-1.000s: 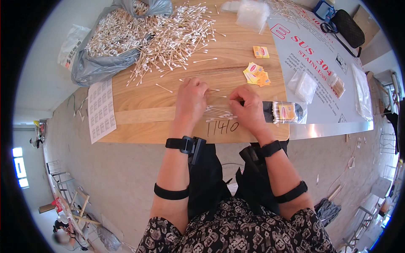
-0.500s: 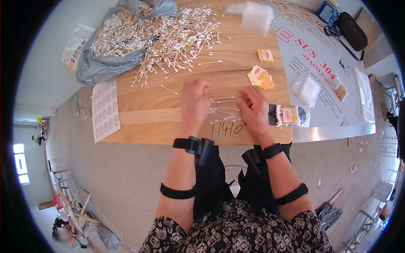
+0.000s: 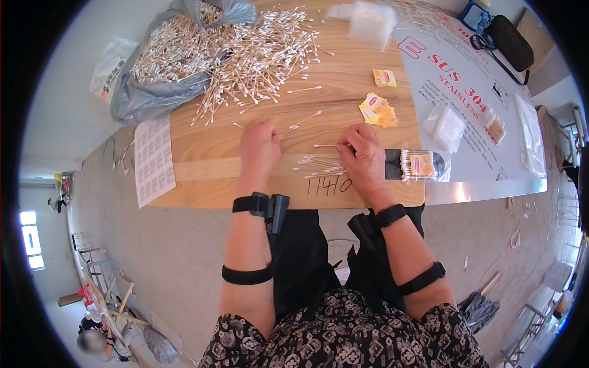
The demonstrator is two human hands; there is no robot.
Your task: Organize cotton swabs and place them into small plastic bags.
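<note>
My left hand is closed above the wooden table, with a couple of cotton swabs sticking out from its fingertips toward the right. My right hand has its fingers bent together, and a single cotton swab reaches leftward from them. Between the hands, nearer to me, lies a small loose group of cotton swabs. Just right of my right hand is a clear bag packed with a row of swabs and a yellow card. A large heap of swabs covers the far left.
Part of the heap sits in a grey plastic bag. A printed sheet lies at the left edge. Yellow cards and clear bags lie to the right and far right. A film-covered metal sheet adjoins the table, with a black pouch on it.
My left hand has moved left, away from my right hand, with swabs now showing at its fingertips. My right hand has shifted only slightly left.
</note>
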